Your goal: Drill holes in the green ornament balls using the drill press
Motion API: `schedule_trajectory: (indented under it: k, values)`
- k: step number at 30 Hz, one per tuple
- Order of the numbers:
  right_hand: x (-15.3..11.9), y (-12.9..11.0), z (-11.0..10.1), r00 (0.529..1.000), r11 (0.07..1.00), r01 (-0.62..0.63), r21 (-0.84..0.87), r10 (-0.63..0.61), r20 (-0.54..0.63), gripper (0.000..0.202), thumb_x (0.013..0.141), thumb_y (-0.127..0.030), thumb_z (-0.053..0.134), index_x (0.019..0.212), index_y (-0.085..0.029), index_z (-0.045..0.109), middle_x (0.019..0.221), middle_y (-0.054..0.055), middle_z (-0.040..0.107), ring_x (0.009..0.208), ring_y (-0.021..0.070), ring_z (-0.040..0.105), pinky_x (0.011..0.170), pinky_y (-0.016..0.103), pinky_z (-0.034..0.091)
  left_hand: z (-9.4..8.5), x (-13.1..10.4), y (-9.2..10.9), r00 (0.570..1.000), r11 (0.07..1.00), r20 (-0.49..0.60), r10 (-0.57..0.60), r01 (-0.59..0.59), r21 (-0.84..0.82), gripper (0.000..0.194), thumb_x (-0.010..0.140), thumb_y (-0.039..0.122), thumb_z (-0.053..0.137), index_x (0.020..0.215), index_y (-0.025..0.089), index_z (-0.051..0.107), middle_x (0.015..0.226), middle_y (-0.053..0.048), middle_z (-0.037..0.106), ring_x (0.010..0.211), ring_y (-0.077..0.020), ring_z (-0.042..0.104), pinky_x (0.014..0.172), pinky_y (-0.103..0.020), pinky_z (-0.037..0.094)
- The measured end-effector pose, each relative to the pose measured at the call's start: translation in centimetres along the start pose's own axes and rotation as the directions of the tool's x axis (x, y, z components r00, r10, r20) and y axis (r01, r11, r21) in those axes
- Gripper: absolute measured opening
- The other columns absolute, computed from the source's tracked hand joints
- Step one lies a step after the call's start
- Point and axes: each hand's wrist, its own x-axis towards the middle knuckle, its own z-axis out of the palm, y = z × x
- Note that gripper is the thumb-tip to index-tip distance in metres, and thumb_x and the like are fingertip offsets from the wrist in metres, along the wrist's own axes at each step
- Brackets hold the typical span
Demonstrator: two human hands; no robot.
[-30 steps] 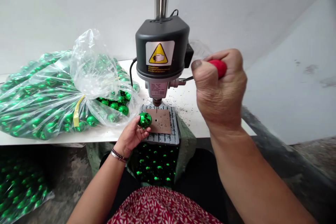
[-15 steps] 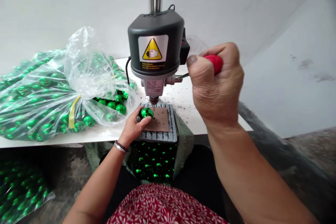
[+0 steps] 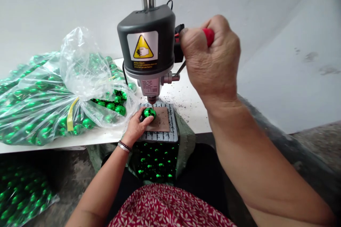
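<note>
My left hand (image 3: 137, 126) grips a shiny green ball (image 3: 149, 114) between thumb and fingers, on a brown board (image 3: 163, 122) over the grey base of a bench drill press (image 3: 146, 39). Just above the ball is the thin drill bit (image 3: 153, 106); whether its tip touches cannot be made out. My right hand (image 3: 213, 56) is wrapped round the red knob (image 3: 209, 37) of the feed lever, at the machine's right side. Most of the knob lies hidden inside that fist.
A clear plastic bag (image 3: 50, 103) full of green balls lies on the white table (image 3: 195, 110) at left. Below the base is an open green sack (image 3: 186, 156) holding many green balls. Another bag (image 3: 23, 191) rests on the floor. Dark shavings dot the table.
My right hand has risen with the red knob, tilting the lever upward. My left hand has shifted the green ball slightly right, under the bit. The whole view has moved a little.
</note>
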Motion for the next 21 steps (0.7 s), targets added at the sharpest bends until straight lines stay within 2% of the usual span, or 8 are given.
schedule_trajectory:
  k: [3, 7, 11, 17, 21]
  values:
    - [0.4, 0.0, 0.2, 1.0, 1.0, -0.01, 0.017, 0.01, 0.001, 0.042, 0.085, -0.027, 0.061, 0.061, -0.02, 0.027, 0.056, -0.008, 0.026, 0.057, 0.0039, 0.022, 0.059, 0.023, 0.026, 0.0, 0.1, 0.4, 1.0, 0.999, 0.009, 0.018, -0.019, 0.031, 0.051, 0.077, 0.037, 0.069, 0.125, 0.02, 0.063, 0.118, -0.008, 0.069, 0.114, -0.0267, 0.061, 0.105, -0.041, 0.044]
    - [0.2, 0.0, 0.1, 1.0, 0.999, -0.013, 0.042, 0.013, 0.015, 0.042, 0.085, -0.027, 0.062, 0.062, -0.02, 0.027, 0.056, -0.008, 0.027, 0.058, 0.0045, 0.023, 0.059, 0.022, 0.026, -0.2, 0.4, 0.7, 0.993, 0.982, 0.033, 0.115, -0.119, 0.15, 0.049, 0.071, 0.035, 0.075, 0.118, 0.024, 0.068, 0.109, -0.004, 0.071, 0.109, -0.0255, 0.062, 0.104, -0.039, 0.045]
    - [0.1, 0.0, -0.1, 0.999, 0.998, -0.015, 0.063, 0.013, 0.03, 0.041, 0.085, -0.027, 0.062, 0.063, -0.02, 0.027, 0.057, -0.008, 0.027, 0.058, 0.0038, 0.024, 0.059, 0.022, 0.027, -0.1, 0.7, 0.9, 0.985, 0.955, 0.058, 0.164, -0.173, 0.242, 0.054, 0.066, 0.033, 0.08, 0.118, 0.022, 0.069, 0.114, -0.008, 0.071, 0.112, -0.0281, 0.06, 0.106, -0.042, 0.043]
    - [-0.2, 0.0, -0.2, 0.999, 0.999, -0.027, 0.041, 0.026, 0.033, 0.039, 0.084, -0.03, 0.062, 0.064, -0.019, 0.031, 0.058, -0.009, 0.03, 0.058, 0.0027, 0.026, 0.06, 0.021, 0.028, 0.4, 0.9, 1.0, 0.984, 0.963, 0.093, 0.153, -0.17, 0.211, 0.054, 0.069, 0.031, 0.078, 0.121, 0.02, 0.067, 0.115, -0.008, 0.071, 0.109, -0.0265, 0.063, 0.103, -0.04, 0.046]
    - [-1.3, 0.3, -0.5, 1.0, 0.999, 0.029, 0.038, -0.029, 0.002, 0.029, 0.085, -0.032, 0.055, 0.068, -0.018, 0.035, 0.062, -0.008, 0.033, 0.06, 0.0013, 0.03, 0.064, 0.019, 0.03, 0.6, 0.7, 1.1, 0.987, 0.971, 0.062, 0.146, -0.155, 0.184, 0.054, 0.067, 0.029, 0.08, 0.119, 0.022, 0.068, 0.111, -0.005, 0.072, 0.108, -0.0259, 0.063, 0.103, -0.039, 0.046]
